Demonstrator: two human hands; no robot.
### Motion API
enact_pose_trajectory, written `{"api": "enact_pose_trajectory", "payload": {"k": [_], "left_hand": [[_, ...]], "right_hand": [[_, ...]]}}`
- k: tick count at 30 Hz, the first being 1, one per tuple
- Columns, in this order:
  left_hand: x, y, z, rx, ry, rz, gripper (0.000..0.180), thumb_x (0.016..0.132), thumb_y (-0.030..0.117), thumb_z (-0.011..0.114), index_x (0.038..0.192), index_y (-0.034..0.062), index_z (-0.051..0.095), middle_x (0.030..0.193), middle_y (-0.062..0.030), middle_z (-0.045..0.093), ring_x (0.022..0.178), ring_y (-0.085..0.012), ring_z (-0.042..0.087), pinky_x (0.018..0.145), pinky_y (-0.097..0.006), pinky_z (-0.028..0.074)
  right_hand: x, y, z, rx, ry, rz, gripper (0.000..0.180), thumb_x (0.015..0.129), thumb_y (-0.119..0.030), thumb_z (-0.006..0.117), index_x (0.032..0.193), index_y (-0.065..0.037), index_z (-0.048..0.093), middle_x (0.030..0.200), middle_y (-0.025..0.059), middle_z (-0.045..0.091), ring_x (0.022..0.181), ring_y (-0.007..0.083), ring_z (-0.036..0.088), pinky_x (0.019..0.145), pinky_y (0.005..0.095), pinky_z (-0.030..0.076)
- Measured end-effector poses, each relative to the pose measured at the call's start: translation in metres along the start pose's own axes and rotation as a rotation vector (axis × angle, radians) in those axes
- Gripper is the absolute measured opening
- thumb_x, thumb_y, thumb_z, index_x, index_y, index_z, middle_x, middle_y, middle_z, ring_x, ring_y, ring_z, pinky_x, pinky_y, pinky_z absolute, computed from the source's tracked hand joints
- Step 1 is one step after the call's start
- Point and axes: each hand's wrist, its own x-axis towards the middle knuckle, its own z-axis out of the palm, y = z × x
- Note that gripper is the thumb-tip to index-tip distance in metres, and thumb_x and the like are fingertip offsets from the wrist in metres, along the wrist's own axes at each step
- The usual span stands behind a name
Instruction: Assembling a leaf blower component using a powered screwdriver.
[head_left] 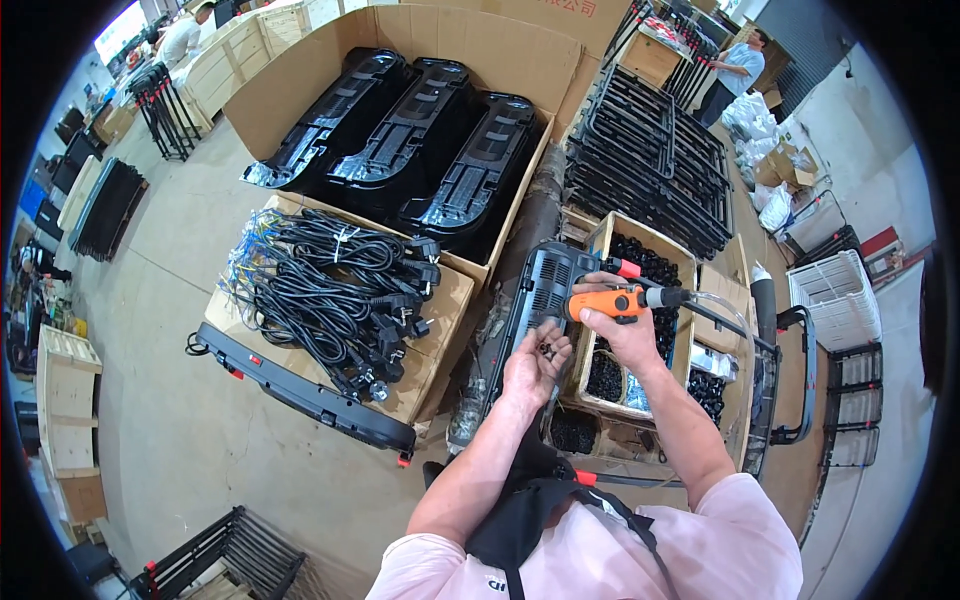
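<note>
An orange power screwdriver (608,303) lies across my right hand (630,330), whose fingers are wrapped round its body. Its dark end and a cable point to the right. Just left of it, my left hand (532,368) is cupped palm up around a few small dark pieces (546,350), perhaps screws; they are too small to make out. Beyond that hand rests a long black plastic housing (548,285) with vent slots and a red part at its edge. The left fingers are close to its surface, and I cannot tell whether they touch it.
A box of small black parts (605,378) stands right of the housing. To the left are bundled power cords (340,290) on cardboard and another long black housing (310,385). A large carton (420,20) holds black covers. Black frames (650,150) lie behind; a person (738,68) stands far right.
</note>
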Motion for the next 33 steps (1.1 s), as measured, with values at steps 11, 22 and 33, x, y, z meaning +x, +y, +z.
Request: {"api": "enact_pose_trajectory", "payload": {"k": [11, 22, 33], "left_hand": [[-0.032, -0.026, -0.031, 0.368, -0.009, -0.141, 0.027, 0.114, 0.025, 0.048, 0.122, 0.0013, 0.060, 0.104, -0.0101, 0.071, 0.087, -0.0198, 0.071, 0.082, -0.034, 0.064], [-0.050, -0.026, -0.043, 0.520, -0.027, -0.104, 0.029, 0.111, 0.029, 0.057, 0.121, 0.0034, 0.068, 0.099, -0.0031, 0.072, 0.084, -0.0130, 0.071, 0.075, -0.027, 0.061], [-0.071, -0.026, -0.060, 0.570, 0.039, -0.035, 0.029, 0.115, 0.026, 0.048, 0.125, 0.0019, 0.060, 0.108, -0.0117, 0.075, 0.085, -0.0159, 0.072, 0.076, -0.030, 0.061]], "right_hand": [[0.042, 0.029, 0.019, -0.097, 0.014, -0.043, 0.055, 0.085, -0.010, 0.083, 0.135, 0.000, 0.062, 0.124, 0.0138, 0.074, 0.116, 0.0204, 0.070, 0.105, 0.0371, 0.056], [0.062, 0.032, 0.022, -0.276, -0.063, -0.079, 0.049, 0.084, -0.011, 0.083, 0.128, -0.001, 0.066, 0.116, 0.0097, 0.075, 0.107, 0.0170, 0.071, 0.098, 0.0336, 0.056], [0.072, 0.019, 0.022, -0.260, -0.045, -0.007, 0.045, 0.084, -0.011, 0.084, 0.125, -0.001, 0.068, 0.112, 0.0074, 0.075, 0.104, 0.0149, 0.071, 0.096, 0.0320, 0.057]]}}
